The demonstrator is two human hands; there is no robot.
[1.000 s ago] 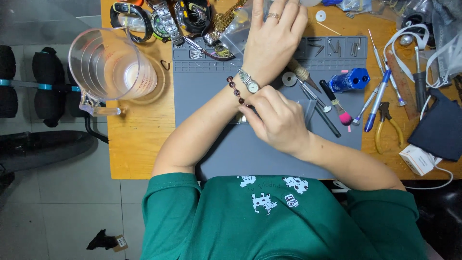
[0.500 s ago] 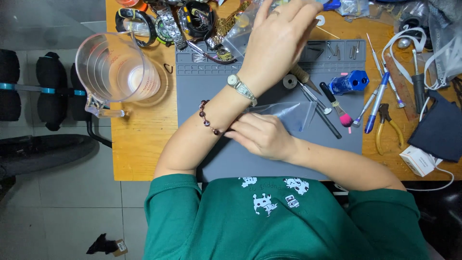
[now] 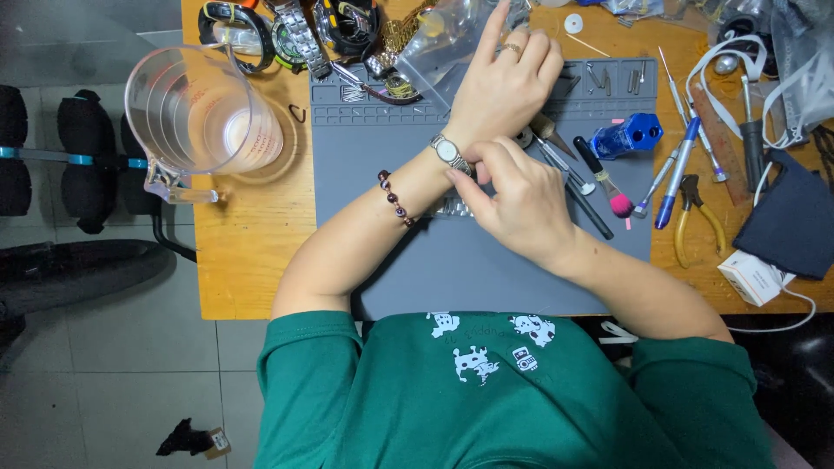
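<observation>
Silver-cased wristwatch (image 3: 449, 151) with pale dial, strapped on left wrist over grey mat (image 3: 382, 174), bead bracelet (image 3: 395, 198) at 7 o'clock of it. Right hand (image 3: 519, 204) now up against watch, fingertips pinching its band; half a second ago lower, apart. Left hand (image 3: 508, 82) fingers spread on clear bag (image 3: 439, 52).

Right hand (image 3: 519, 201) covers most of the metal watch band (image 3: 452, 207); grip on it indeterminate. Pile of watches (image 3: 304, 26) and clear bag (image 3: 452, 39) cut by top edge.
</observation>
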